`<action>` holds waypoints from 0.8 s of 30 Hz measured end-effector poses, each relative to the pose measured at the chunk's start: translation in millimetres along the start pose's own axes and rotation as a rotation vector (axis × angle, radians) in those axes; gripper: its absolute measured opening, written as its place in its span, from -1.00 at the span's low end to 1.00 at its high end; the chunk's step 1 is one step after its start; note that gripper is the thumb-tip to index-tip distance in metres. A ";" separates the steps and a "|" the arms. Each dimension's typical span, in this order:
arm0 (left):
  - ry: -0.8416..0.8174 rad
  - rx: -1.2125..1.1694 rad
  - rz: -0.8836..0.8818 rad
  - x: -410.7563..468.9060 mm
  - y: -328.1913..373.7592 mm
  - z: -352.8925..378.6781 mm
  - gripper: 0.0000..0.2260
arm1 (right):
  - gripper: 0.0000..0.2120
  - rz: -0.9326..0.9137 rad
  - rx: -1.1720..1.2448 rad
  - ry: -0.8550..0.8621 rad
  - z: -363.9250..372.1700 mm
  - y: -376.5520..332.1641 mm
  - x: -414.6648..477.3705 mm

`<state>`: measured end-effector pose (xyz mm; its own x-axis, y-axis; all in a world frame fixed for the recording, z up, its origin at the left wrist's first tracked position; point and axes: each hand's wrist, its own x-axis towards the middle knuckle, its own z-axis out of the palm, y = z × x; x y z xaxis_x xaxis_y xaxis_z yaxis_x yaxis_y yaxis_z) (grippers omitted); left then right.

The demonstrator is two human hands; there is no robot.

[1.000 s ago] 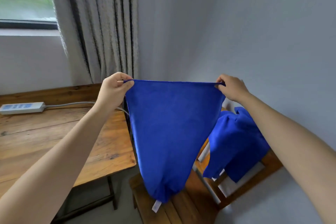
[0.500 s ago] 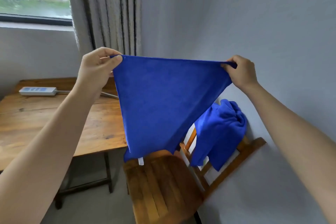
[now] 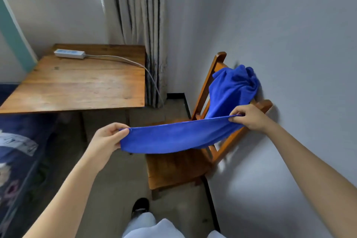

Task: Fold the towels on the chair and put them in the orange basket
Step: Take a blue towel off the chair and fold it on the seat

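A blue towel (image 3: 173,137) is stretched between my hands above the seat of a wooden chair (image 3: 173,170). My left hand (image 3: 105,141) pinches its left corner. My right hand (image 3: 249,117) pinches its right corner near the chair's backrest. The cloth sags in a shallow band, its lower part hidden behind the top edge. A second blue towel (image 3: 233,87) hangs bunched over the backrest against the wall. No orange basket is in view.
A wooden table (image 3: 81,83) stands to the left with a white power strip (image 3: 69,53) and its cable. Grey curtains (image 3: 139,25) hang in the corner. A bed with dark patterned bedding (image 3: 17,150) is at far left. My shoe (image 3: 140,206) is on the floor.
The towel hung upright at chest height before; both hands have lowered it over the chair seat and it now lies nearly flat. My view has tilted downward.
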<state>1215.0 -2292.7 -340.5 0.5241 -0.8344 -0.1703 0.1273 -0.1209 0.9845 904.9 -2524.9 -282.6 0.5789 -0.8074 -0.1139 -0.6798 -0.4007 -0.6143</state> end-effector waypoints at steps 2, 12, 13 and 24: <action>0.006 0.003 -0.100 -11.1 -29.2 1.6 -0.87 | -0.91 0.060 -0.026 -0.097 17.3 19.2 -7.2; 0.098 0.044 -0.408 -22.2 -117.0 16.1 -0.92 | -0.86 0.360 0.030 -0.231 97.9 87.2 -21.4; 0.109 0.043 -0.419 -19.5 -119.3 17.1 -0.93 | -0.84 0.384 0.044 -0.216 103.6 90.6 -19.6; 0.207 0.037 -0.493 51.0 -140.5 16.0 -0.91 | -0.85 0.646 0.114 0.036 151.7 110.6 34.4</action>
<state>1210.3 -2326.9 -486.8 0.5656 -0.5507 -0.6139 0.3723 -0.4937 0.7859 917.9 -2531.3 -472.9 0.0535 -0.8848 -0.4629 -0.8326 0.2164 -0.5098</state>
